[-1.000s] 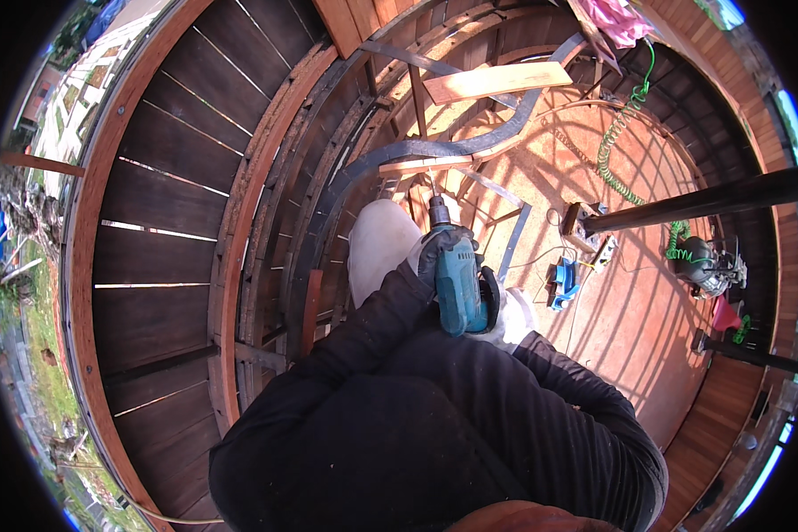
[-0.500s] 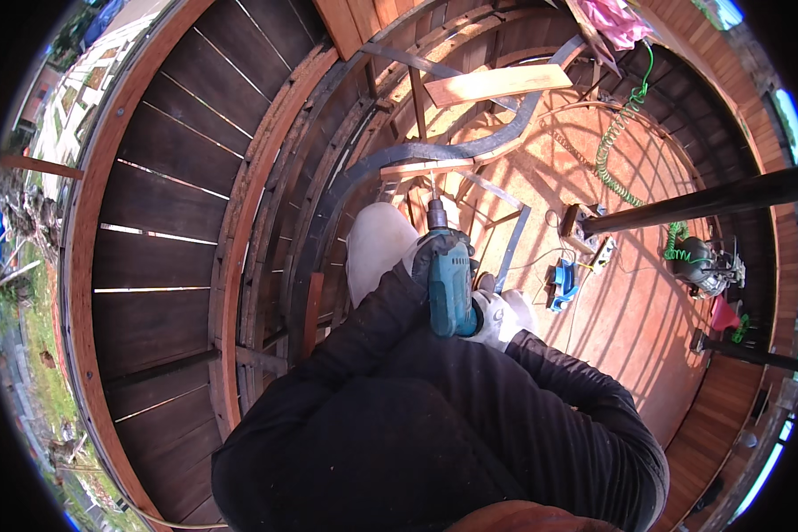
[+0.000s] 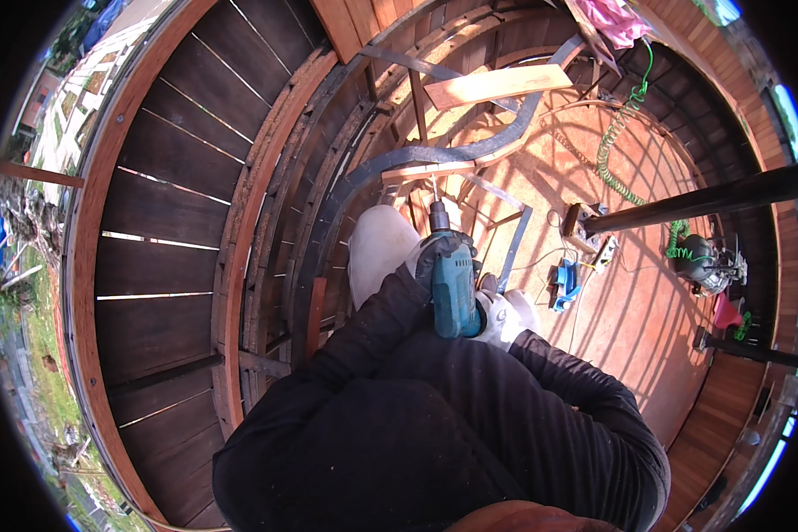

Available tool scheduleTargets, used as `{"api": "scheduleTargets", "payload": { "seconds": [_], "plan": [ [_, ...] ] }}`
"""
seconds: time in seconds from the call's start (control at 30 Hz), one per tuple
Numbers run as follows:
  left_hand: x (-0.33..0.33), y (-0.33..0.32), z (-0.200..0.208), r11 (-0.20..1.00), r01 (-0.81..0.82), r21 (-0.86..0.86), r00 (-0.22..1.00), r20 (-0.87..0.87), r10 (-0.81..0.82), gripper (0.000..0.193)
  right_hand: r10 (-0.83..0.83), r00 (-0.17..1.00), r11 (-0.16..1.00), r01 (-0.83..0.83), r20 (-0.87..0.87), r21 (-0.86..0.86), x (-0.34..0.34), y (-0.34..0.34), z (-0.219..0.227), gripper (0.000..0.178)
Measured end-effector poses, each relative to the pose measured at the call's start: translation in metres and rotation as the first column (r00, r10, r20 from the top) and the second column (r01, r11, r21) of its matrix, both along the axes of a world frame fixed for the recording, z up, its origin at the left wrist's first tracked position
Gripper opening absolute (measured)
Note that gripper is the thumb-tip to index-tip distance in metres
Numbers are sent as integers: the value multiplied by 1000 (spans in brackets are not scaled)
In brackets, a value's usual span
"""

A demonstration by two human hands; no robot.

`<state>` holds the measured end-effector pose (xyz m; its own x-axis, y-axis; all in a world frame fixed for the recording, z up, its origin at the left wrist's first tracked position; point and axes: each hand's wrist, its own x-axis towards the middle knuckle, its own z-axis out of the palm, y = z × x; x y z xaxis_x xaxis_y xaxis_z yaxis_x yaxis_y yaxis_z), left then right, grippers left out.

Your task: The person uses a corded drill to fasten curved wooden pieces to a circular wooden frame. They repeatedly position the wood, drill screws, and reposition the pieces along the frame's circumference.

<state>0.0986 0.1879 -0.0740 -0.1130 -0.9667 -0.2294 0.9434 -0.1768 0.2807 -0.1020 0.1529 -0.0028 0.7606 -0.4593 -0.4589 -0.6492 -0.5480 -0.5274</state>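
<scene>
A teal power drill [image 3: 455,297] points away from me, its chuck [image 3: 439,215] and thin bit [image 3: 434,188] toward the edge of a narrow wooden strip [image 3: 427,171]. That strip lies along a curved dark bar [image 3: 399,156]. My left hand [image 3: 424,257], in a dark-looking glove, wraps the drill's body just behind the chuck. At its rear, my right hand [image 3: 504,321], in a white glove, is closed around the handle, which is mostly hidden. Whether the bit's tip is inside the wood cannot be made out.
A loose wooden board [image 3: 498,85] rests across the bars beyond the strip. To the right are a blue power tool [image 3: 563,285], a power strip [image 3: 581,227], a coiled green hose [image 3: 605,160] and a compressor [image 3: 708,266]. A dark pole [image 3: 700,206] crosses the right side. Slatted wall [image 3: 160,257] curves along the left.
The drill and both hands have shifted very slightly right and toward me in the picture. My grip on the drill looks the same.
</scene>
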Motion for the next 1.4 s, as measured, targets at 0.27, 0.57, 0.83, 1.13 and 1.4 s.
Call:
{"api": "scheduleTargets", "payload": {
  "seconds": [0.27, 0.57, 0.83, 1.13, 1.4],
  "plan": [
    [0, -1, -3, 1000, 19, -22, 999, 35, -18, 46, 53, 992, 998, -49, -117, 31, 3, -8, 10, 80],
    [0, -1, 3, 999, 36, -2, 998, 43, -36, 46, 38, 995, 997, -31, -89, 77, 1, -11, 7, 81],
    [0, 0, 7, 1000, 6, -27, 993, 114, -3, 51, 29, 999, 999, -31, 35, 33, -9, -8, -21, 75],
    [1, -2, 6, 1000, 25, 11, 999, 34, -25, 47, 2, 977, 999, 5, 214, -34, -13, -7, -37, 63],
    [-1, -2, 9, 999, 18, 35, 1000, 25, -19, 47, 22, 994, 999, -26, 105, 37, -8, -10, -27, 70]
  ]
}}
